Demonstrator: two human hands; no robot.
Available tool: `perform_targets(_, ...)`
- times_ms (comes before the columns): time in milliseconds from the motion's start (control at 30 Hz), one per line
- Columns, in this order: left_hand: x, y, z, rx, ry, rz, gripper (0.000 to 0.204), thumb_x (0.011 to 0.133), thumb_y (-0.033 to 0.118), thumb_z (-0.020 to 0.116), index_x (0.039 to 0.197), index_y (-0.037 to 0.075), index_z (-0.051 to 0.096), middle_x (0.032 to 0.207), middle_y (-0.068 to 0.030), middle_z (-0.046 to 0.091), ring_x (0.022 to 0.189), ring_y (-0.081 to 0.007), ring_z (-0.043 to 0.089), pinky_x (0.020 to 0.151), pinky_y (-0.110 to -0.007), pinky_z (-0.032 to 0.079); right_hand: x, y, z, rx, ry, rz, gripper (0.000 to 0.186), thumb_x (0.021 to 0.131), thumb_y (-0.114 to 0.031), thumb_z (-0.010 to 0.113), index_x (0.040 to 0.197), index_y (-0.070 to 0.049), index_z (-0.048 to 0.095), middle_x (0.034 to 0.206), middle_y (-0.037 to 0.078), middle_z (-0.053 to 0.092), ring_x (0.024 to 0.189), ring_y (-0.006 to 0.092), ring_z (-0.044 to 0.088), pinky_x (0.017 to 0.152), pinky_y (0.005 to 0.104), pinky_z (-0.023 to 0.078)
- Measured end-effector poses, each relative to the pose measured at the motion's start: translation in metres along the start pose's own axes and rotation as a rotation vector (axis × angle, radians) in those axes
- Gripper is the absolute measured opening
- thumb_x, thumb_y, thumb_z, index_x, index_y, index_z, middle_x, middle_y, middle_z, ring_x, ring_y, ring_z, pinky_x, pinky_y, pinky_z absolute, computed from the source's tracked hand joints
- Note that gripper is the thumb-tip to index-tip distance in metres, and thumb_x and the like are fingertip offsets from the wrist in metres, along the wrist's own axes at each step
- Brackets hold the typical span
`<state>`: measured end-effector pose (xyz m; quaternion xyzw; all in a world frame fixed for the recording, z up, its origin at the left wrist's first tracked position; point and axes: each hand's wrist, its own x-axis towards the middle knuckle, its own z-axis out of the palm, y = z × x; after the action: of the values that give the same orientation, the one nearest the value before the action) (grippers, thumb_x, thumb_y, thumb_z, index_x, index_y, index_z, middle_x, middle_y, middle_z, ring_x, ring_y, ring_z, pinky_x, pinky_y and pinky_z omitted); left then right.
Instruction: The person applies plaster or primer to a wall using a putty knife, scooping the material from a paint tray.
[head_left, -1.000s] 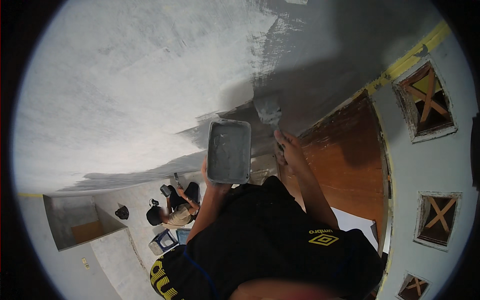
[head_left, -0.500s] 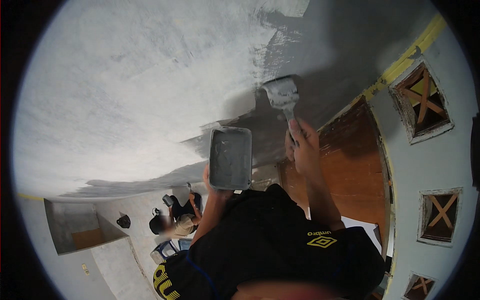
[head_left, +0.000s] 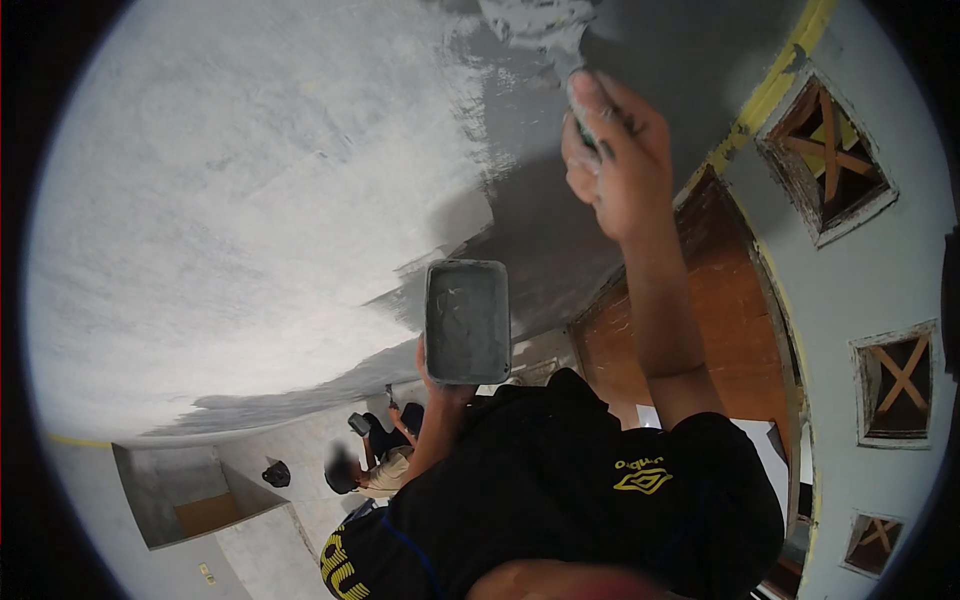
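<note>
My right hand (head_left: 620, 155) grips the handle of a wide putty knife (head_left: 545, 28), raised toward the top of the view. Pale grey paste covers its blade, which lies against or close to the freshly coated dark grey area (head_left: 550, 200) of the wall; exact contact is hard to tell. Smears of paste mark the fingers. Lower down, my left hand (head_left: 442, 392) holds a rectangular grey tub (head_left: 432, 325) from beneath and its left side, with most of the fingers hidden. Grey paste lies inside the tub. Left of the dark coat, the wall (head_left: 270, 200) is paler and whitish.
Yellow tape (head_left: 765, 105) edges the coated wall at the right. Beyond it are a brown wooden panel (head_left: 690, 310) and square openings with crossed slats (head_left: 828, 155). At lower left a co-worker (head_left: 385, 465) holds a small container and a tool near a black bag (head_left: 276, 473).
My right hand has swept the putty knife upward along the wall, and the arm is stretched further. The tub stays nearly in place in my left hand. The view has shifted slightly.
</note>
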<state>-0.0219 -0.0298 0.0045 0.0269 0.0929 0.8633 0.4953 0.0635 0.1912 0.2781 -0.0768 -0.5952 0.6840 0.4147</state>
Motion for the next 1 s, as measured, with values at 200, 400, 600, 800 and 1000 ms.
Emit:
perform_targets(200,-0.002,-0.001,-0.01,-0.013,-0.042,-0.027,0.05,0.102,0.04,0.041,0.136,0.007,0.056,0.134,-0.0139,0.061,0.121,-0.0337,0.06,0.104,-0.051,0.048,-0.002,-0.021,-0.028,-0.031,0.031,-0.044,0.024,0.101,-0.028,0.059,0.1,-0.005,0.064,0.055,-0.003,0.039,0.042,0.0044,0.026,0.037,0.0221,0.018)
perform_targets(400,0.0,-0.004,-0.006,-0.009,0.033,-0.026,0.052,0.101,0.041,0.042,0.138,0.007,0.055,0.136,-0.0144,0.059,0.121,-0.0345,0.06,0.104,-0.052,0.048,-0.033,0.049,-0.063,-0.088,0.091,0.297,0.028,0.101,-0.036,0.059,0.095,-0.008,0.064,0.055,-0.005,0.04,0.042,0.0046,0.028,0.037,0.0233,0.019)
perform_targets(600,0.005,-0.008,0.007,-0.016,0.03,-0.024,0.048,0.1,0.038,0.047,0.135,0.007,0.056,0.131,-0.0134,0.062,0.116,-0.0334,0.062,0.1,-0.051,0.052,-0.095,0.134,-0.079,-0.111,0.118,0.506,0.046,0.102,-0.049,0.054,0.074,-0.013,0.048,0.055,-0.006,0.038,0.043,0.0046,0.031,0.04,0.0236,0.023)
perform_targets(800,0.005,-0.006,-0.014,-0.006,0.048,-0.021,0.049,0.1,0.04,0.048,0.137,0.008,0.055,0.132,-0.0132,0.061,0.118,-0.0333,0.061,0.1,-0.051,0.051,-0.14,0.198,-0.08,-0.198,0.291,0.707,0.043,0.103,-0.047,0.053,0.08,-0.011,0.053,0.058,-0.006,0.038,0.045,0.0049,0.032,0.04,0.0251,0.025)
perform_targets(1000,0.0,-0.006,-0.015,-0.02,0.056,0.009,0.051,0.1,0.042,0.047,0.138,0.009,0.054,0.135,-0.0129,0.059,0.119,-0.0333,0.06,0.101,-0.051,0.05,-0.17,0.185,-0.082,-0.174,0.24,0.819,0.036,0.103,-0.042,0.056,0.092,-0.008,0.062,0.065,-0.007,0.043,0.054,0.004,0.039,0.046,0.0236,0.028)
